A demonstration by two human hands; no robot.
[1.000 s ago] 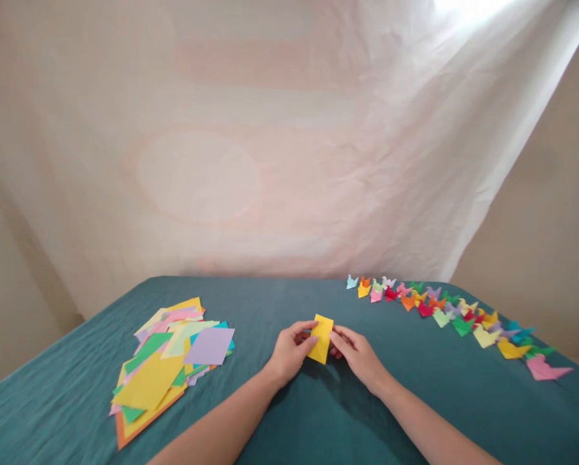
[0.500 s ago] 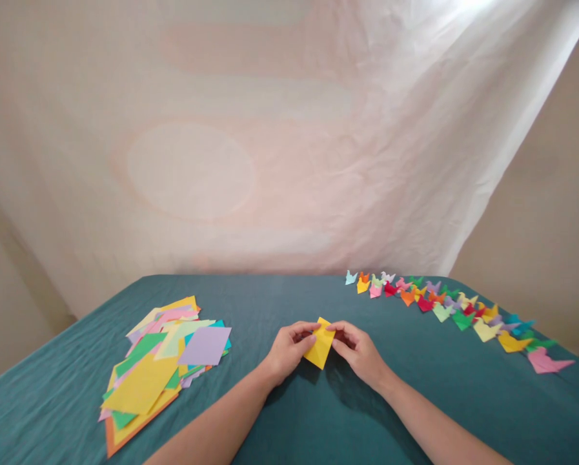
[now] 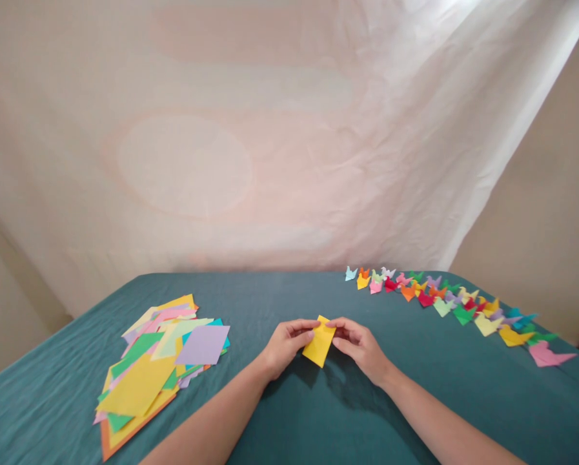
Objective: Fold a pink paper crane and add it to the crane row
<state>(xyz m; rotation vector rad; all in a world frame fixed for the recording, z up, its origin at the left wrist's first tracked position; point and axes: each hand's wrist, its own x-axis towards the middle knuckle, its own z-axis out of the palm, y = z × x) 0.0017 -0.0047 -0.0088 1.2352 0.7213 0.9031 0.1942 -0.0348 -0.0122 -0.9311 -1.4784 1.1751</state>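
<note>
A small piece of folded yellow paper [image 3: 320, 347] is held up between my two hands, tilted, a little above the dark green cloth. My left hand [image 3: 289, 346] pinches its left edge, thumb in front and fingers along the upper side. On the opposite side my right hand [image 3: 359, 345] grips the upper right edge with its fingertips, the thumb close to the right edge. The back of the paper is hidden from me, and shadows of the hands fall on the cloth below.
To the left lies a loose pile of coloured paper sheets [image 3: 141, 385], with a lilac square [image 3: 203, 345] on its right side. Rows of small folded paper birds run along the right side, a pink bird [image 3: 550, 354] nearest. A pale sheet [image 3: 289, 161] hangs behind the cloth-covered table [image 3: 270, 294].
The yellow paper has turned slightly in my fingers, and its front now looks flatter. Both hands keep their hold in nearly the same place. The view has shifted slightly.
</note>
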